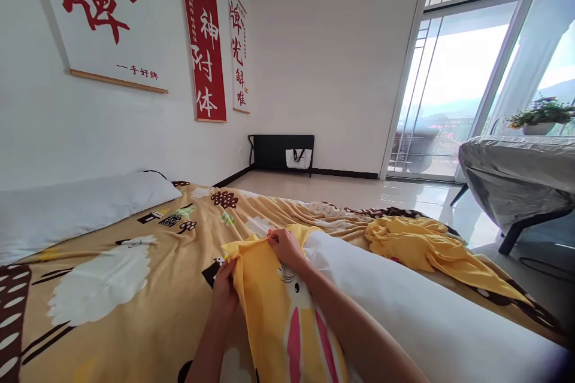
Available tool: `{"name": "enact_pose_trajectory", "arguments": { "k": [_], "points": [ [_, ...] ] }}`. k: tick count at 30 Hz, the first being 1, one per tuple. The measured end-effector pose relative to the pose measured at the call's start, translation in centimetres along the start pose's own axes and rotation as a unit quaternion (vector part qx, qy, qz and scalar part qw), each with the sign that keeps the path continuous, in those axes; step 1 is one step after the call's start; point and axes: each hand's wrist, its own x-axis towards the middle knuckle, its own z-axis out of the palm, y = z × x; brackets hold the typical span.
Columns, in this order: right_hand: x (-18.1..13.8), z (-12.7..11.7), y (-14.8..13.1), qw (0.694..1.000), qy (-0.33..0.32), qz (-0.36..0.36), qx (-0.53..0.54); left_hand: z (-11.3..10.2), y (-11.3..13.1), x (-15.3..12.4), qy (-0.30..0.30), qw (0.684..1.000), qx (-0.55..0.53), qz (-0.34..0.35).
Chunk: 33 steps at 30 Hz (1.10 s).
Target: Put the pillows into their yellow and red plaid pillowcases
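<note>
A yellow bunny cloth (265,293) is over the bed, in front of the person, right beside a long white pillow (386,287). The bunny's pink ears point down toward the person, and its eye is higher up. The left hand (225,287) has a narrow grip, pinching the cloth near its left corner. The right hand (288,249) has a narrow grip too, holding a bunched bit of the top edge. The right arm crosses over part of the bunny.

Under all this is a tan blanket (179,287) with a big white sheep (103,287) on it. Another yellow cloth (415,242) lies crumpled past the long pillow, near the bed's edge. A second white pillow (90,209) lies by the wall on the left.

Three hanging signs with big writing are on that wall; the middle one is a red sign (204,42). In the far corner, a white bag (298,159) is in front of a black panel (269,152). On the right are a gray seat (521,179), a leafy plant (541,115) and a glass door (453,84).
</note>
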Motion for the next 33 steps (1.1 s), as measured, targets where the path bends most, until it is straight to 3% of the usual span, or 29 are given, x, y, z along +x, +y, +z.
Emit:
{"name": "enact_pose_trajectory", "arguments": {
  "k": [4,11,15,22,33],
  "points": [
    [0.0,-0.5,0.0,1.000,-0.028,-0.012,0.007,0.1,0.0,-0.3,0.001,0.998,-0.035,-0.043],
    [-1.8,-3.1,-4.4,0.995,0.004,-0.083,-0.048,0.3,-0.7,-0.7,-0.077,0.997,-0.026,0.002],
    [-2.9,-2.9,-6.4,0.986,-0.058,-0.126,-0.089,0.5,-0.8,-0.7,-0.105,0.994,-0.032,-0.013],
    [-2.1,-0.5,-6.0,0.984,-0.113,-0.122,-0.061,0.2,-1.3,-0.3,-0.052,0.998,0.017,0.018],
    [-1.7,0.6,-4.9,0.994,-0.076,-0.074,-0.002,0.1,-0.8,-0.4,-0.106,0.994,0.013,0.008]
  ]
}}
